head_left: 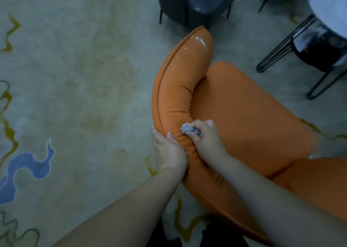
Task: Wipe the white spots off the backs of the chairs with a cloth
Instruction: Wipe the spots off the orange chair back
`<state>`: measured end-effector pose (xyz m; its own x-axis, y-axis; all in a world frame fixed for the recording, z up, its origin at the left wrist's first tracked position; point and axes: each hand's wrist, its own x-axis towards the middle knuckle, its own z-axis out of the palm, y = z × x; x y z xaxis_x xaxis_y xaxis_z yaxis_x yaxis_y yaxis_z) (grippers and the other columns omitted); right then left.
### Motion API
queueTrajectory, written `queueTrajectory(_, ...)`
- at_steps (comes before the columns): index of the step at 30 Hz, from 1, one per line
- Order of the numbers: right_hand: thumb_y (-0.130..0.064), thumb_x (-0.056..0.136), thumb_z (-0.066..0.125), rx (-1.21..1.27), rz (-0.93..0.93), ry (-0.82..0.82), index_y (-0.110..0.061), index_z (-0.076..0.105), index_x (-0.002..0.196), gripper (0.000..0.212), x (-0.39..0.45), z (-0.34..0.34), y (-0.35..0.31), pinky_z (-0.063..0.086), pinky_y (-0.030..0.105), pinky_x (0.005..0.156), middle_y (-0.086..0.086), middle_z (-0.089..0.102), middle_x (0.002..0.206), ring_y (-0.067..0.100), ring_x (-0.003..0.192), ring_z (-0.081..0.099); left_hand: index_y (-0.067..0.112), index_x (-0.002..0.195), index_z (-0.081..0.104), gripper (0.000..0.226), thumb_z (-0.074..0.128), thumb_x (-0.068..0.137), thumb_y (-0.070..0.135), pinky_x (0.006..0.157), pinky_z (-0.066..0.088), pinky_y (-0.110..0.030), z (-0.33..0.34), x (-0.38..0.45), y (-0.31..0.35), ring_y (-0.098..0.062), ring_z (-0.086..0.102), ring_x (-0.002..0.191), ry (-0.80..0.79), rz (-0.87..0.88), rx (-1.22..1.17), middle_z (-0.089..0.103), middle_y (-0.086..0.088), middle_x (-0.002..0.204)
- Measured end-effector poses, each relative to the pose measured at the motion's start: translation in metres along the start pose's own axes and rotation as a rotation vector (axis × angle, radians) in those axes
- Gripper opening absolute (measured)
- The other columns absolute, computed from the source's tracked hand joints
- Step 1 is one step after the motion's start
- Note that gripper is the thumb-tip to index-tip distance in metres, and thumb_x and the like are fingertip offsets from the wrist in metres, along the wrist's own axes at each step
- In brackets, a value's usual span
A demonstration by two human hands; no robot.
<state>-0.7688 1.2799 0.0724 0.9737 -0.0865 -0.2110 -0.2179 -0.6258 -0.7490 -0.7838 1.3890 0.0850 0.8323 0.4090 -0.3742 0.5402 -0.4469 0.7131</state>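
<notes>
An orange padded chair (244,115) fills the right half of the head view, its curved backrest (174,89) arching from the lower middle up to the top centre. White spots (195,42) streak the far end of the backrest. My right hand (204,136) grips a small grey cloth (188,129) bunched in its fingers and presses it on the near part of the backrest top. My left hand (167,151) holds the outer side of the backrest just beside it, thumb on top of the padding.
A dark grey chair (187,4) stands beyond the orange one at top centre. A round table (328,8) with black wire legs (285,47) is at the top right. Patterned carpet (75,96) covers the floor to the left.
</notes>
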Motion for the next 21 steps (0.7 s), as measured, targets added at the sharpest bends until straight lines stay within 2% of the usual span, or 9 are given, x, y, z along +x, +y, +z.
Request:
queueTrajectory(4,-0.026,0.088,0.066,-0.038,0.085,-0.016,-0.022,0.066,0.11,0.022,-0.001,0.0,-0.006,0.034,0.025,0.086,0.002,0.04,0.102,0.022,0.1,0.048,0.008,0.151,0.002,0.062,0.029,0.102,0.035,0.111,0.029,-0.045,-0.018,0.014,-0.004,-0.033,0.034,0.136,-0.229,0.026,0.08,0.026,-0.017,0.153)
queueTrajectory(8,-0.028,0.087,0.066,-0.011,0.14,-0.04,-0.026,0.066,0.108,0.021,0.0,-0.003,-0.01,0.032,0.023,0.086,0.001,0.042,0.103,0.019,0.1,0.047,0.008,0.15,0.007,0.066,0.031,0.1,0.043,0.104,0.038,-0.046,-0.032,0.017,-0.006,-0.034,0.046,0.127,-0.285,0.082,0.178,0.039,-0.017,0.146)
queueTrajectory(12,-0.027,0.087,0.067,0.157,0.201,-0.081,-0.039,0.063,0.1,0.018,0.007,-0.015,-0.014,0.031,0.0,0.076,0.001,0.049,0.105,0.002,0.091,0.051,0.01,0.15,0.015,0.063,0.036,0.099,0.041,0.103,0.039,-0.04,-0.043,0.043,0.004,-0.034,0.048,0.125,-0.303,0.169,0.247,0.045,-0.016,0.143)
queueTrajectory(13,-0.027,0.087,0.067,0.191,0.22,-0.051,-0.039,0.063,0.099,0.018,0.007,-0.016,-0.014,0.031,0.0,0.075,0.002,0.052,0.104,0.001,0.087,0.051,0.011,0.15,0.017,0.062,0.038,0.099,0.039,0.102,0.039,-0.038,-0.046,0.054,0.008,-0.033,0.049,0.124,-0.309,0.208,0.283,0.046,-0.015,0.142)
queueTrajectory(15,-0.025,0.088,0.066,0.291,0.242,0.028,-0.031,0.067,0.105,0.018,0.009,-0.017,-0.019,0.04,0.013,0.078,0.009,0.057,0.107,0.008,0.085,0.055,0.01,0.15,0.019,0.061,0.043,0.099,0.034,0.101,0.038,-0.036,-0.054,0.077,0.017,-0.032,0.048,0.125,-0.332,0.26,0.33,0.046,-0.014,0.142)
queueTrajectory(16,-0.025,0.088,0.065,0.335,0.256,0.065,-0.027,0.067,0.108,0.02,0.011,-0.017,-0.024,0.043,0.015,0.077,0.011,0.057,0.11,0.01,0.087,0.057,0.01,0.151,0.018,0.063,0.044,0.099,0.032,0.103,0.037,-0.036,-0.057,0.089,0.021,-0.031,0.047,0.127,-0.357,0.272,0.339,0.044,-0.014,0.144)
queueTrajectory(18,-0.023,0.09,0.063,0.4,0.281,0.119,-0.023,0.066,0.113,0.023,0.02,-0.017,-0.035,0.042,0.008,0.067,0.011,0.055,0.115,0.007,0.085,0.058,0.01,0.151,0.013,0.066,0.045,0.098,0.033,0.107,0.036,-0.037,-0.061,0.112,0.034,-0.03,0.045,0.129,-0.406,0.27,0.351,0.043,-0.013,0.145)
queueTrajectory(21,-0.021,0.092,0.062,0.453,0.308,0.185,-0.023,0.064,0.115,0.024,0.041,-0.016,-0.046,0.04,0.003,0.058,0.01,0.049,0.117,-0.002,0.076,0.058,0.014,0.152,0.013,0.069,0.046,0.097,0.039,0.103,0.038,-0.035,-0.062,0.143,0.052,-0.027,0.048,0.127,-0.445,0.285,0.369,0.046,-0.008,0.144)
